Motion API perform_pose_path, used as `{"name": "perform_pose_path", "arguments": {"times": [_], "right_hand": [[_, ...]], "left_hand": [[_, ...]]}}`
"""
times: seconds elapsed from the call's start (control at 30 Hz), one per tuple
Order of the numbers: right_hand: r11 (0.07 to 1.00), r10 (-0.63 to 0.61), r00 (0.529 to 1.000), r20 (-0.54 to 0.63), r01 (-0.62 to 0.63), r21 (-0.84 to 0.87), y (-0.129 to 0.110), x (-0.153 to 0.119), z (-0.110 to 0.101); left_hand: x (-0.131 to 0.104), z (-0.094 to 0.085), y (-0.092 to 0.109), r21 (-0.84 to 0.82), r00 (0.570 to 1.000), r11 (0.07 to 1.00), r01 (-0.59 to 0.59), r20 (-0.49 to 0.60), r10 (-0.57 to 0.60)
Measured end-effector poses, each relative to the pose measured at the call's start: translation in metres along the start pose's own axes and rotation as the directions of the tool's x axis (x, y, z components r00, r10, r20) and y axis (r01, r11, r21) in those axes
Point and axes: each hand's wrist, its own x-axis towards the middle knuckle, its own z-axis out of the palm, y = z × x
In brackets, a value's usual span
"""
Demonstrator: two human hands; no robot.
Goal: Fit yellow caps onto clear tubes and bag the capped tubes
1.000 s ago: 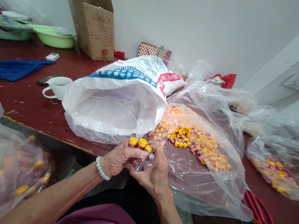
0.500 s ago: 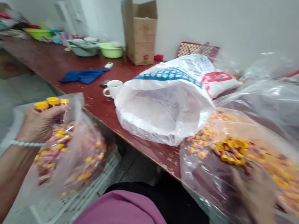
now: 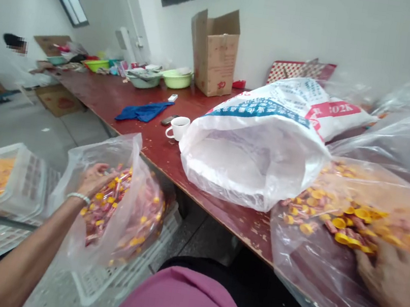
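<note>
My left hand (image 3: 95,178) is inside the mouth of a clear plastic bag (image 3: 130,163) at the left, over many small pink pieces with yellow caps (image 3: 111,198). Its fingers are partly blurred, and whether they hold anything is unclear. At the right, my right hand (image 3: 393,284) reaches into a large clear bag (image 3: 299,265) lying on the table, its fingertips against a pile of yellow-capped pieces (image 3: 356,222). Those fingertips are partly hidden among the pieces. Between the hands a white woven sack (image 3: 251,155) lies with its mouth open toward me.
The red-brown table (image 3: 159,152) holds a white cup (image 3: 178,128), a blue cloth (image 3: 145,112), a cardboard box (image 3: 218,63) and green basins (image 3: 176,78). White crates (image 3: 27,183) stand at the left, one with yellow pieces. A person (image 3: 17,43) is far back at the left.
My left hand has gone down into the left bag, and the yellow-capped pieces it held are no longer seen in it. The view has turned left, showing crates and a person.
</note>
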Motion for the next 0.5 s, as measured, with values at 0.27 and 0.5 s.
{"name": "perform_pose_path", "arguments": {"times": [0.27, 0.5], "right_hand": [[0.991, -0.127, 0.972, -0.197, 0.134, 0.026, -0.027, -0.014, -0.011], [0.987, -0.163, 0.952, -0.261, 0.157, -0.041, -0.036, -0.024, -0.018]], "left_hand": [[-0.031, -0.033, 0.129, -0.383, 0.88, 0.793, -0.474, -0.237, 0.411], [-0.042, 0.056, 0.297, -0.334, 0.459, 0.545, -0.769, 0.305, 0.835]]}}
